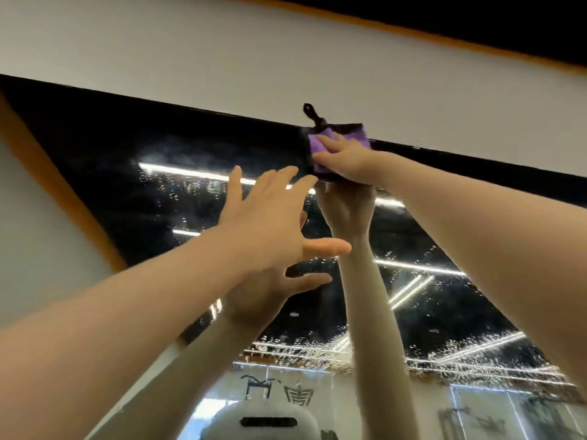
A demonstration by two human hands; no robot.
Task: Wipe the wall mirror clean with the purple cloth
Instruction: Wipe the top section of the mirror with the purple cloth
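Observation:
The wall mirror [127, 173] fills the middle of the head view, its glass speckled with droplets and streaks. My right hand [344, 160] presses the purple cloth [317, 144], which has a dark border and a dark hanging loop, flat against the mirror's top edge. The fingers lie straight over the cloth. My left hand [270, 223] is raised with fingers spread, just left of and below the cloth, holding nothing; whether it touches the glass is unclear. Both arms and hands are reflected in the mirror below.
A white wall [286, 58] runs above the mirror, with an orange strip [413, 33] and dark ceiling at the top. An orange band [57, 192] borders the mirror's left side. Ceiling light strips and a white headset show in the reflection.

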